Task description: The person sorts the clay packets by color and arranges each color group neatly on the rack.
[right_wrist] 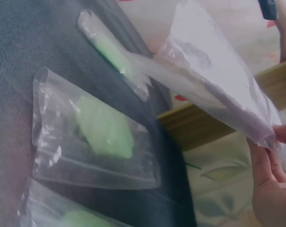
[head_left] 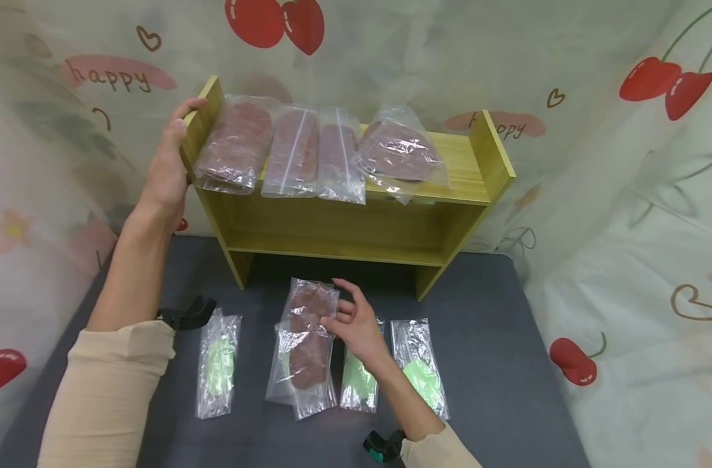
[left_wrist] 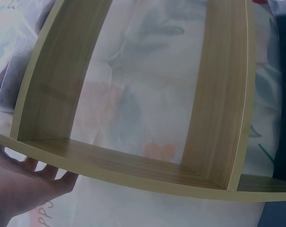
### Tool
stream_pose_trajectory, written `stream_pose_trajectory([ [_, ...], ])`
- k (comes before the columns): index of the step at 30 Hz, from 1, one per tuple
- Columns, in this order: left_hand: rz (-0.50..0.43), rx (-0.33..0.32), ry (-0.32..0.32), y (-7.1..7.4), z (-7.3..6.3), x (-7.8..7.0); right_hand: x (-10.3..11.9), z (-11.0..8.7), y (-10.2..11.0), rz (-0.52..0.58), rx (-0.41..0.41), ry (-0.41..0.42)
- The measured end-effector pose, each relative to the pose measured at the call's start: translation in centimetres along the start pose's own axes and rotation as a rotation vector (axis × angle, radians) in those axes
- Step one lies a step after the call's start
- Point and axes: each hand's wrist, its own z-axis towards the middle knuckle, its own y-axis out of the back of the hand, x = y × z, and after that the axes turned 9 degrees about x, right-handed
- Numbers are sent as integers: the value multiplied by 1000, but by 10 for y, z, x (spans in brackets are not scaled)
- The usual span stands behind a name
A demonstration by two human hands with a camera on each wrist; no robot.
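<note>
My left hand [head_left: 167,162] grips the upper left side panel of a small wooden shelf [head_left: 332,231]. In the left wrist view its fingers curl at the edge of that panel [left_wrist: 129,172]. My right hand [head_left: 358,328] pinches the edge of a clear plastic bag [head_left: 309,357] with flat reddish-brown pieces inside, held above the table. In the right wrist view this bag [right_wrist: 207,61] hangs tilted from thumb and fingers. Beneath it, partly covered, lies a clear bag with a green piece [right_wrist: 102,127]. Other such bags [head_left: 218,367] lie to either side.
Several clear bags [head_left: 239,140] of reddish-brown pieces lean along the shelf's top level. A dark grey table [head_left: 484,364] carries the shelf. Patterned cloth [head_left: 368,45] hangs behind and at both sides.
</note>
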Motion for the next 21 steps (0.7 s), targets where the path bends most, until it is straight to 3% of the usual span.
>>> stream_pose_trajectory([
  [7,6,-2,3,0,0,-1,19,-9,14,6,-54,36],
  [15,9,-3,14,1,0,-1,48,-26,34,-73,-56,94],
  [21,-44,4,-23,0,1,0,70,-42,46,-178,-55,122],
])
